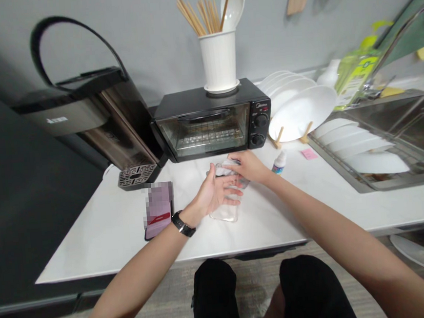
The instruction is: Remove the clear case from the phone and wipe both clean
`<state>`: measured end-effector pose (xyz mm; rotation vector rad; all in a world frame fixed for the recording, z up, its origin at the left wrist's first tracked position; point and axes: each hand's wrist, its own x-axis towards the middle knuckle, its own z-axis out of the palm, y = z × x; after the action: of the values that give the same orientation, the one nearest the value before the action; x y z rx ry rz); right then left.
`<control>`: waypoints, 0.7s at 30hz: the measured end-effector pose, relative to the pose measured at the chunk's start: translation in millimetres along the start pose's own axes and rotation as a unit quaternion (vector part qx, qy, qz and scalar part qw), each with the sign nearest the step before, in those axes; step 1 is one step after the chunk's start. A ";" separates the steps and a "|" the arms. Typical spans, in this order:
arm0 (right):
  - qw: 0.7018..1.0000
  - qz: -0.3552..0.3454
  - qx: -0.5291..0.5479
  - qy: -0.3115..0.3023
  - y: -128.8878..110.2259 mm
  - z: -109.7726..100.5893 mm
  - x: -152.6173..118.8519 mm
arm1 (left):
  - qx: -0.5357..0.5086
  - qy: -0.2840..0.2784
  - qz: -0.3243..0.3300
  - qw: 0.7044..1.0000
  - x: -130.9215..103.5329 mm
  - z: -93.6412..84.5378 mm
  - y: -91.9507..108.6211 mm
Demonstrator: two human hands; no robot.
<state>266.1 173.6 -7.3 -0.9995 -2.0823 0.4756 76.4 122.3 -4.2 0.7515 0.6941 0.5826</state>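
My left hand (218, 194) is open, palm turned up and fingers spread, over a clear phone case (225, 214) on the white counter. Just beyond it, my right hand (248, 166) has its fingers bent round a crumpled pale grey cloth-like piece (223, 170); its exact kind is hard to make out. The left fingers partly cover the case and that piece. A phone (159, 207) with a purplish screen lies left of my left wrist. Right of my right hand stands a small white-capped bottle (279, 161).
Behind my hands stands a toaster oven (209, 130), topped by a white chopstick holder (219, 58). A tall dispenser (110, 123) is at the left. Plates (302, 115) stand in a rack, near a pink note (309, 154). The sink (420, 128) holds several white dishes (357, 140).
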 end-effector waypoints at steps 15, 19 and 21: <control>0.999 0.026 0.037 0.007 -4.8 -2.9 -2.5 | 0.018 -0.012 -0.016 1.000 -1.9 5.4 -1.2; 0.998 0.018 0.061 -0.015 -4.9 -1.7 -2.0 | 0.006 0.024 0.026 0.999 -1.7 5.2 -0.4; 0.998 0.022 0.053 -0.006 -3.7 -2.1 -1.9 | 0.011 0.022 0.014 1.000 -2.1 6.4 -0.1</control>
<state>266.7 169.8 -4.6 -0.9833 -2.0274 0.6101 79.8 118.2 -0.2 0.7726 0.7325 0.6187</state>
